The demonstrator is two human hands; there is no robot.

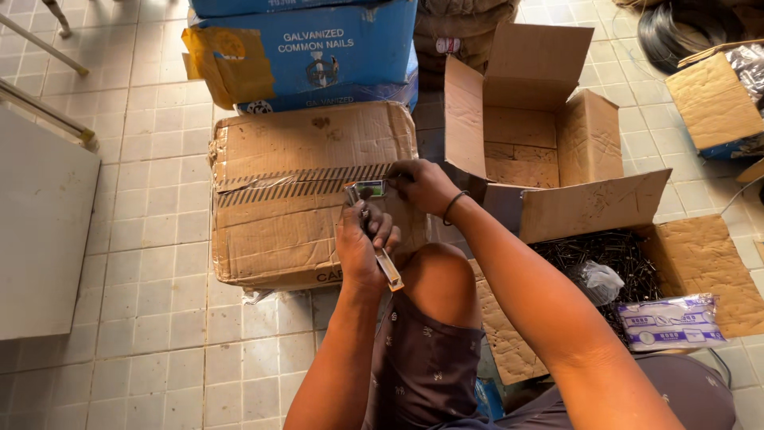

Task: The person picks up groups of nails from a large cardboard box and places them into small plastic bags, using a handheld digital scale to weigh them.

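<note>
A bent bare knee (436,283) above dark patterned shorts (426,358) is seen nearest the camera, touching the near edge of the landmark, a worn, taped brown cardboard carton (294,199) resting on the pale tiled floor (151,318). Just above the knee, the left hand (362,247) is closed around the handle of a slim metal hand tool with a pale wooden-coloured grip (387,269), held over the carton's near right corner. Just beyond it, the right hand (423,185) is closed in a pinch on a small flat green-and-white packet (368,189), held at the tool's upper end over the carton's striped tape band (298,185); a dark band (452,207) is worn at that wrist. To the right of the carton, a heap of dark loose nails (613,255) is spread on flattened cardboard (700,263), with a crumpled clear plastic bag (601,280) and a white-and-purple printed packet (671,322) lying on it. Beyond those, just right of the carton, an open empty brown cardboard box (541,135) stands with flaps raised. Behind the carton, blue printed cardboard cartons (318,52) are stacked. A white flat panel (44,231) lies well to the carton's left. A coil of dark wire (684,28) is seen far right.
</note>
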